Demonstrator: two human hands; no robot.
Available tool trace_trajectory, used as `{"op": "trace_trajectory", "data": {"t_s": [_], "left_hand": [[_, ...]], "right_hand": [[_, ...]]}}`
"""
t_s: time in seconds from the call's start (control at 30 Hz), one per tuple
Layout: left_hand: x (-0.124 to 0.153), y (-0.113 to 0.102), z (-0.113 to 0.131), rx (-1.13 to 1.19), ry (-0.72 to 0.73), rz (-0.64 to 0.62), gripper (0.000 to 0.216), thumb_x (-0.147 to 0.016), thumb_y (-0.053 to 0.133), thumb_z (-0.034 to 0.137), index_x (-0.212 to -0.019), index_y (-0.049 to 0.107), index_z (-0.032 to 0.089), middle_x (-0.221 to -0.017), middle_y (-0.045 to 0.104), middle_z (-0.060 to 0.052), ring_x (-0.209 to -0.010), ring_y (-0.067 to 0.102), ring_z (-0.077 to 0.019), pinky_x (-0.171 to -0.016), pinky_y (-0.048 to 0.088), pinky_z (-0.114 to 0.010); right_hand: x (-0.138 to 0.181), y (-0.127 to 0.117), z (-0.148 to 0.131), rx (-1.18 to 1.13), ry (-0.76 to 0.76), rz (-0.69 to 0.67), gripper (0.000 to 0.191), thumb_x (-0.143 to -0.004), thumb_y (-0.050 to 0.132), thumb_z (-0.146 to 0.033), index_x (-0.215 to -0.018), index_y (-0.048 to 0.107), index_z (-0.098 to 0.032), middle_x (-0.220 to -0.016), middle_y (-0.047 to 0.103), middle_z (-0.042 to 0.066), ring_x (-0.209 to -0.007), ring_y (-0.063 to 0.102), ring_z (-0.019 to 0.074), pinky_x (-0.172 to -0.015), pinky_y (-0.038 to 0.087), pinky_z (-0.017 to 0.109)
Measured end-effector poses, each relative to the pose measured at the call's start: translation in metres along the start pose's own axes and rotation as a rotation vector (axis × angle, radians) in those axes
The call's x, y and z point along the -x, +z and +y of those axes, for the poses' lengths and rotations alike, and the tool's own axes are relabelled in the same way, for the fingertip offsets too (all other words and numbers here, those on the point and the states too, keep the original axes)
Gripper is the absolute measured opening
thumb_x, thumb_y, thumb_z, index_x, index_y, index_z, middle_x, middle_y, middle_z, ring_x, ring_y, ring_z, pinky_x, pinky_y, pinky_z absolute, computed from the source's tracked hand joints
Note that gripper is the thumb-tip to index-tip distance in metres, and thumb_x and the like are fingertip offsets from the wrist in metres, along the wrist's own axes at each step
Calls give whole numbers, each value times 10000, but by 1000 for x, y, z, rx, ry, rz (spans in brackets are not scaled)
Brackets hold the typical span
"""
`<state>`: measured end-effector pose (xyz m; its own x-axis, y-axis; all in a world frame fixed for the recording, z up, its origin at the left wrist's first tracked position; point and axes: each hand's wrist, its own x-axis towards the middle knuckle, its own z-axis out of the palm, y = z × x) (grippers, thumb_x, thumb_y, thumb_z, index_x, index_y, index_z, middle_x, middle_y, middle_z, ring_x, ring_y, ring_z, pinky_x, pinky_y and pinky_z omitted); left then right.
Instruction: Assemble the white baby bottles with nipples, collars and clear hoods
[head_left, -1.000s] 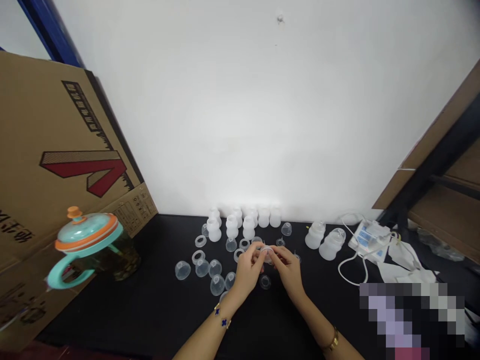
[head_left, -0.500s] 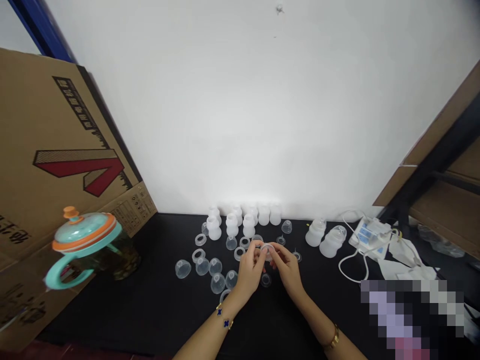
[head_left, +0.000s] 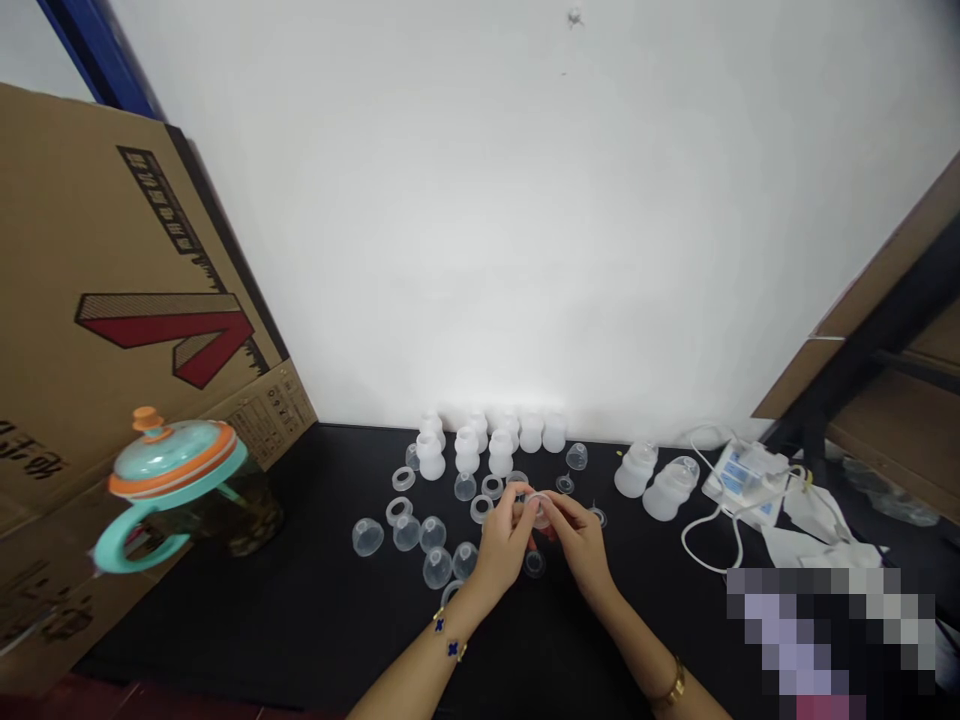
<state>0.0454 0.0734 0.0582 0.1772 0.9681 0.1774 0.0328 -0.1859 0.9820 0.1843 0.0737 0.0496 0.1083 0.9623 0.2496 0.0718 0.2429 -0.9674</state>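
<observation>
My left hand point(head_left: 504, 538) and my right hand point(head_left: 582, 542) meet over the black table, both closed on a clear bottle collar ring point(head_left: 541, 508). Fingertips cover much of it, so whether a nipple sits inside cannot be made out. Just below my fingers lies a clear silicone nipple point(head_left: 534, 565). Another flat nipple point(head_left: 598, 517) is partly behind my right hand. To the left of my left hand are several loose collar rings point(head_left: 399, 511) and clear domed caps point(head_left: 437, 568). White baby bottles point(head_left: 501, 455) stand upright behind my hands, near the wall.
Two capped baby bottles point(head_left: 670, 489) stand to the right. Beyond them lies a white power strip point(head_left: 746, 482) with a looping cord and papers. A large teal-lidded jug point(head_left: 180, 470) stands at left by a cardboard box point(head_left: 161, 300). A white wall closes the back.
The view has shifted slightly. Both hands stay together on the collar ring, with my left thumb now moved over its top. Nothing on the table has visibly moved.
</observation>
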Motion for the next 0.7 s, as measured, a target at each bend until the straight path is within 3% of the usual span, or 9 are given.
{"op": "trace_trajectory", "data": {"t_s": [0.43, 0.7], "left_hand": [[0, -1, -1, -71, 9, 13, 377, -954, 479, 572, -1032, 571, 215, -552, 574, 41, -462, 537, -139, -501, 371, -240], [-2, -2, -5, -59, -1, -6, 376, -960, 468, 562, -1057, 562, 210, -604, 604, 23, -470, 539, -133, -486, 373, -233]], "right_hand": [[2, 0, 1, 59, -59, -14, 436, -864, 659, -586, -1000, 811, -201, -839, 746, 82, -674, 659, 211, -565, 551, 290], [3, 1, 2, 43, -46, 2, 419, -854, 673, -573, -970, 809, -193, -834, 742, 82, -665, 651, 206, -539, 534, 278]]}}
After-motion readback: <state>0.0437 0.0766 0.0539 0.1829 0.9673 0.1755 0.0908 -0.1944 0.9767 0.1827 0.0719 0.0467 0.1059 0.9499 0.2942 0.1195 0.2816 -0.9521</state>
